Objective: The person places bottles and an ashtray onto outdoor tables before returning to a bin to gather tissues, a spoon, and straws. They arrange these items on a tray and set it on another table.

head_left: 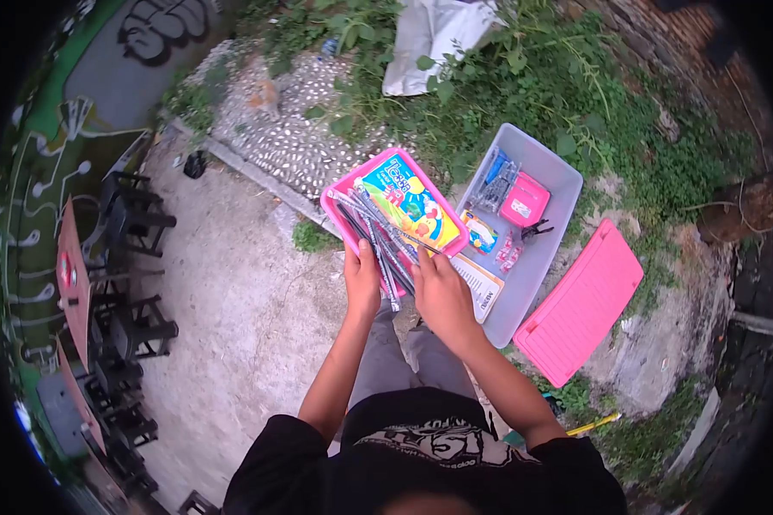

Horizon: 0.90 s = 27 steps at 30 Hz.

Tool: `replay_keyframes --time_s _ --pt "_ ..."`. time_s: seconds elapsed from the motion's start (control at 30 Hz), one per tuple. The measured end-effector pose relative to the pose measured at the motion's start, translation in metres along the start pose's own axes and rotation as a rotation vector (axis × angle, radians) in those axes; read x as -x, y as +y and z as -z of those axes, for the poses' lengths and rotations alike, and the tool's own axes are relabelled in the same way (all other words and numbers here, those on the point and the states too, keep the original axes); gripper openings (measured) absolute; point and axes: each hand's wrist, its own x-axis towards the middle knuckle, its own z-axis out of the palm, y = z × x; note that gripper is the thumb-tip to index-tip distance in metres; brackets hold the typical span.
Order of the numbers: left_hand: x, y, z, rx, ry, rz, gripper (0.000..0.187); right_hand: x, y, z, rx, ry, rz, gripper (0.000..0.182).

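A pink plastic tray (pixel 328 202) is held tilted in front of my body. My left hand (pixel 363 281) grips its near left edge, thumb on top. Inside lie a colourful printed packet (pixel 408 202), yellow, green and blue, and a bundle of long, thin grey and dark sticks (pixel 378 240), like pencils, some poking over the near edge. My right hand (pixel 442 292) reaches over the near right side, fingers curled beside the sticks; what they close on is hidden. Just right stands a grey plastic storage box (pixel 551 236) without its lid.
The storage box holds a pink case (pixel 525 200), a yellow-blue packet (pixel 479 233) and a printed menu sheet (pixel 481 287). Its pink lid (pixel 582 305) lies on the ground at right. Plants (pixel 541 77) grow behind; black stools (pixel 137 215) and tables (pixel 73 283) line the left.
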Motion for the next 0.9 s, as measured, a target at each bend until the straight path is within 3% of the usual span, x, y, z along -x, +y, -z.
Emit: replay_keyframes --time_s 0.13,0.27,0.4,0.5,0.63,0.73,0.9 --pt "0.06 0.032 0.023 0.064 0.089 -0.049 0.04 0.025 -0.028 0.014 -0.063 0.032 0.135 0.03" --pt "0.099 0.059 0.048 0.057 0.214 -0.178 0.039 0.021 -0.05 -0.01 0.009 0.126 0.399 0.019" --pt "0.141 0.089 0.091 0.141 0.287 -0.142 0.042 0.038 -0.094 -0.041 0.179 -0.1 0.595 0.018" --pt "0.157 0.104 0.134 0.195 0.39 -0.231 0.042 0.058 -0.151 -0.068 0.009 -0.197 0.613 0.032" --pt "0.18 0.133 0.197 0.146 0.516 -0.256 0.042 0.077 -0.232 -0.116 0.083 -0.348 0.696 0.043" --pt "0.195 0.159 0.254 0.208 0.599 -0.341 0.042 0.091 -0.289 -0.163 0.015 -0.45 0.745 0.039" --pt "0.215 0.19 0.361 0.008 0.705 -0.373 0.047 0.108 -0.385 -0.238 0.013 -0.597 0.845 0.034"
